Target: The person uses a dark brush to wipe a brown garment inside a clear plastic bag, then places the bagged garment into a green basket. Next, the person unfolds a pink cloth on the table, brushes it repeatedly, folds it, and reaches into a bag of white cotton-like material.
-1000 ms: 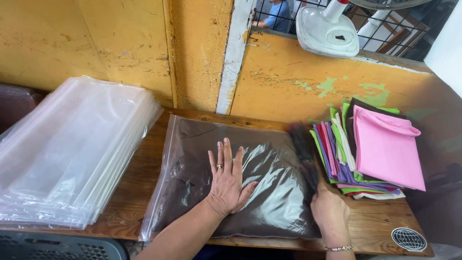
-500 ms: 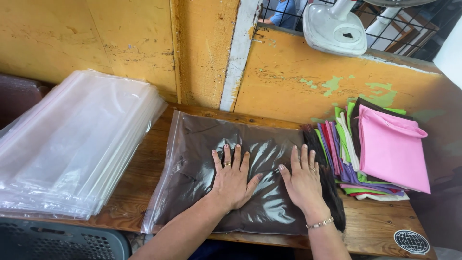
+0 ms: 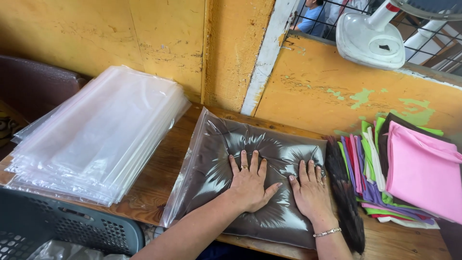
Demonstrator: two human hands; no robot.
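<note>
A clear plastic bag holding a dark brown folded cloth lies flat on the wooden table. My left hand presses palm-down on the middle of the bag, fingers spread. Beside it, my right hand lies flat on the bag's right part, a bracelet on its wrist. Both hands rest on the bag without gripping it. The plastic puffs up and wrinkles around them.
A thick stack of empty clear bags lies at the left. Folded cloths in pink, green, purple and white lie at the right, a dark brush beside them. A grey basket sits below left. A white fan base stands on the yellow wall ledge.
My right hand moved from the bag's right edge onto the bag and now presses flat next to my left hand. Both hands slid slightly toward the bag's middle.
</note>
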